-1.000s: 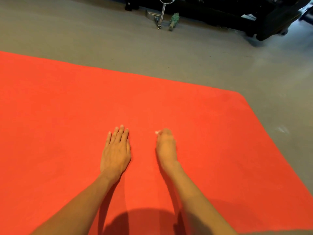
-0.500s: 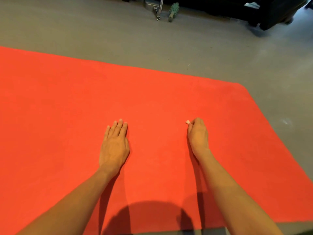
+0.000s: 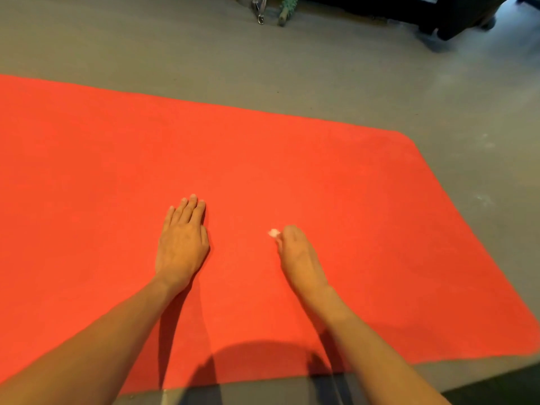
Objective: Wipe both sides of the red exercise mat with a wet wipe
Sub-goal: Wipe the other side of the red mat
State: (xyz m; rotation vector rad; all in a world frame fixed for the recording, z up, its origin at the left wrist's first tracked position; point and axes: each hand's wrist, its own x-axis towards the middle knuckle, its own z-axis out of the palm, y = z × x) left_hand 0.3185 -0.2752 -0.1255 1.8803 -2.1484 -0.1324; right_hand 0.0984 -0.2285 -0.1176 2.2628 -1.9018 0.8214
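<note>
Red exercise mat (image 3: 292,159): spread flat on the grey floor (image 3: 175,54), under both my hands.
Wet wipe (image 3: 273,232): white scrap peeking from my right hand (image 3: 298,255), against the mat.
Right hand: fingers curled round the wipe.
Left hand (image 3: 182,244): flat, fingers straight, resting on the mat.

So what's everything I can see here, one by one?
red rectangular exercise mat: one, red, flat on the floor, filling most of the view
small white wet wipe: one, white, on the mat, peeking out of the right hand
grey floor: one, grey, around the mat
shiny metal frame: one, silver, top edge
green spiky object: one, green, beside the frame
black bulky equipment: one, black, top right
left hand: one, flat on the mat
right hand: one, holding the wipe
</note>
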